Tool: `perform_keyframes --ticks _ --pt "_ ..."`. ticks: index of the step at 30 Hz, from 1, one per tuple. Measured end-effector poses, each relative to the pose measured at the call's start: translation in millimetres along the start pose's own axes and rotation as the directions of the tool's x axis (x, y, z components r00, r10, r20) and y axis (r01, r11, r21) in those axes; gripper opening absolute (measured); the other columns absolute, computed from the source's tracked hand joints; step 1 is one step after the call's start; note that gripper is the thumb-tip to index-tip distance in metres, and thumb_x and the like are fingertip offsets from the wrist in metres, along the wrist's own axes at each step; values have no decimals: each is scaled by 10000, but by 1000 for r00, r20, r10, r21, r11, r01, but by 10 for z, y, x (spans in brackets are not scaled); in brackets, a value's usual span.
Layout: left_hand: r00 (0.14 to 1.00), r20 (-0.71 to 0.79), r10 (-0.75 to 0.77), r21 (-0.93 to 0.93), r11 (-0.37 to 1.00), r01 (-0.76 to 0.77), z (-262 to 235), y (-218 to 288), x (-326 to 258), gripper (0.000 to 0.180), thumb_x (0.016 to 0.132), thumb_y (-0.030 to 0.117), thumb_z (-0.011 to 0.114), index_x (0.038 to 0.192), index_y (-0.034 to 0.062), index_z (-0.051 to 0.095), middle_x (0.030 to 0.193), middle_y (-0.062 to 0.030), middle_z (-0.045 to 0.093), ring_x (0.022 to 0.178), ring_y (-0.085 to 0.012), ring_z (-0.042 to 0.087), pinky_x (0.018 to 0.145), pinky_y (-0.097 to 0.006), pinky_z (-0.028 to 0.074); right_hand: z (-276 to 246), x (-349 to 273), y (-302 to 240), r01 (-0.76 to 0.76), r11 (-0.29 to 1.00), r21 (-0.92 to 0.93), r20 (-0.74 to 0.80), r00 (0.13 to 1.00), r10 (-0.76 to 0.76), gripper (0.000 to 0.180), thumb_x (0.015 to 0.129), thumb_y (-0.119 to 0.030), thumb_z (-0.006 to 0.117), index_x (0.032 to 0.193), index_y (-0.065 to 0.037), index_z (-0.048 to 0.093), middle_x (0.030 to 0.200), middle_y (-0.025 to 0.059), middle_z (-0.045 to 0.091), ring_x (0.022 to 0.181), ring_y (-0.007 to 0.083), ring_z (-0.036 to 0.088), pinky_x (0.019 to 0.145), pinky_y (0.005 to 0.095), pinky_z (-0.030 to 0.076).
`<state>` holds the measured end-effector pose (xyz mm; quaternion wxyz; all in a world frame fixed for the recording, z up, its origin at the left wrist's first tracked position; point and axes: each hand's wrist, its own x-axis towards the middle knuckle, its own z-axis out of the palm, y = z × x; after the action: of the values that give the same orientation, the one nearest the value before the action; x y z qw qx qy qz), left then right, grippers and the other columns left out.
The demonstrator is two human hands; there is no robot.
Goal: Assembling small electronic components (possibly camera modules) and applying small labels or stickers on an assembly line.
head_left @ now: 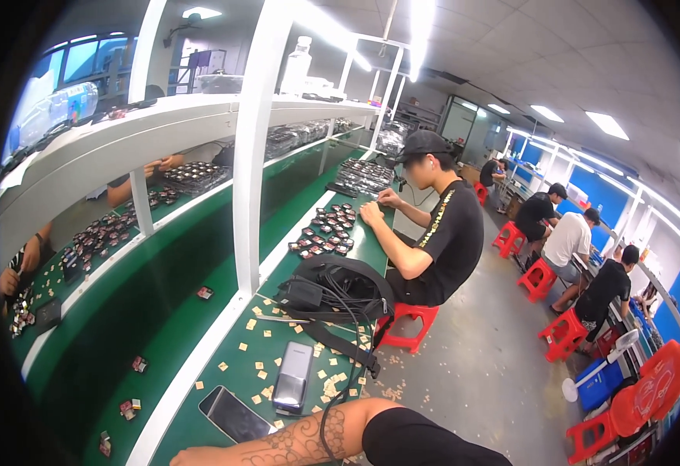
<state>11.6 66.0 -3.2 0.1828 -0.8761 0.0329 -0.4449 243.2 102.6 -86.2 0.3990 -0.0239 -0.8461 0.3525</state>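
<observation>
My right forearm, tattooed and black-sleeved, reaches leftward across the bottom of the view. Only a sliver of my right hand (192,457) shows at the lower edge; its fingers are cut off, so a grip cannot be made out. Just beyond that wrist, a dark-screened smartphone (235,415) lies on the green bench top. Beside it is a grey power bank (293,376). A thin black cable (326,423) hangs across my forearm. Small yellowish square pieces (260,365) are scattered around these things. My left hand is out of view.
A black bag (336,287) with cables lies farther along the bench. Beyond it, a co-worker in a black cap handles something near many small dark parts (324,231). A white post (258,147) and shelf (177,116) stand left. Red stools (410,326) stand on the floor.
</observation>
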Motion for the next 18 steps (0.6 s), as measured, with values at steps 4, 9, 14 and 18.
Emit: perform_keyframes --ticks 4,9,14,18 --pt "388 531 -753 110 516 850 -221 329 535 294 866 132 882 1143 77 802 1080 -153 729 959 -363 703 817 -444 577 -409 216 -587 -218 976 -30 116 969 220 338 1098 -238 569 1037 78 674 967 282 690 935 502 646 807 538 521" --pt "437 534 -724 133 582 802 -262 382 541 295 884 143 867 1166 88 800 1100 -151 730 963 -364 709 820 -443 584 -395 196 -689 -310 950 -33 55 949 312 286 1065 -204 631 1141 65 695 1041 277 705 990 478 665 838 532 537" --pt "413 535 -737 118 549 827 -252 386 574 294 904 158 850 1183 88 792 1117 -148 731 973 -372 712 820 -444 584 -462 259 -817 -358 929 -92 95 926 366 272 1057 -192 653 1154 58 702 1078 276 711 1012 465 672 853 526 544" --pt "394 566 -725 132 551 824 -247 318 666 300 914 160 838 1201 89 785 1137 -149 729 986 -377 710 835 -450 583 -453 244 -817 -406 898 -171 106 898 426 189 952 -95 658 1109 7 685 1062 228 672 1002 440 667 836 516 542"
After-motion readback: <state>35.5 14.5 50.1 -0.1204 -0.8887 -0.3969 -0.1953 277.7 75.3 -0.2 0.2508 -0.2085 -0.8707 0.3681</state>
